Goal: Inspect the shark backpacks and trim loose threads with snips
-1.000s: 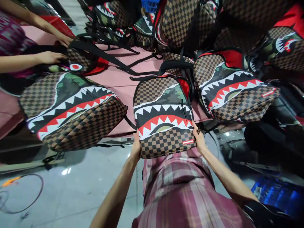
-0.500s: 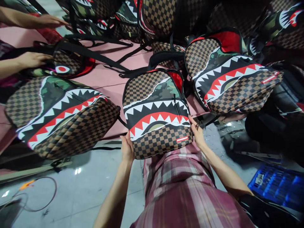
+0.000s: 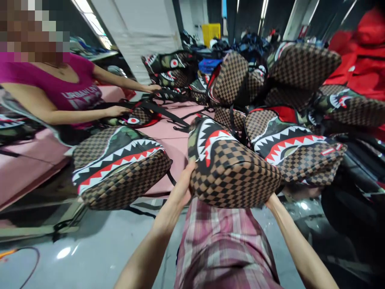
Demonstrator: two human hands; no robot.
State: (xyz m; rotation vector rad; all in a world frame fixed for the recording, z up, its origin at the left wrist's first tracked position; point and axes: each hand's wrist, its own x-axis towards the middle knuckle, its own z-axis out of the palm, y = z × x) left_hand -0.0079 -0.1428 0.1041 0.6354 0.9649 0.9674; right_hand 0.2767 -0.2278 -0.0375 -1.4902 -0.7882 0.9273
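A brown checkered backpack (image 3: 233, 168) with a shark-mouth print is lifted off the pink table (image 3: 168, 138), its checkered bottom turned toward me. My left hand (image 3: 183, 186) grips its lower left side. My right hand (image 3: 272, 199) holds the lower right side and is mostly hidden under the bag. A matching backpack (image 3: 120, 166) lies on the table edge to the left. Another matching backpack (image 3: 296, 146) lies to the right.
A person in a magenta shirt (image 3: 70, 92) stands at the table's left with both hands on a bag (image 3: 138, 118). Several more checkered backpacks are piled at the back (image 3: 240, 76). A yellow crate (image 3: 211, 32) stands far behind. Grey floor lies below.
The backpack has been lifted from the table and tipped so its bottom faces me. My view has risen, showing the room and the person at the left.
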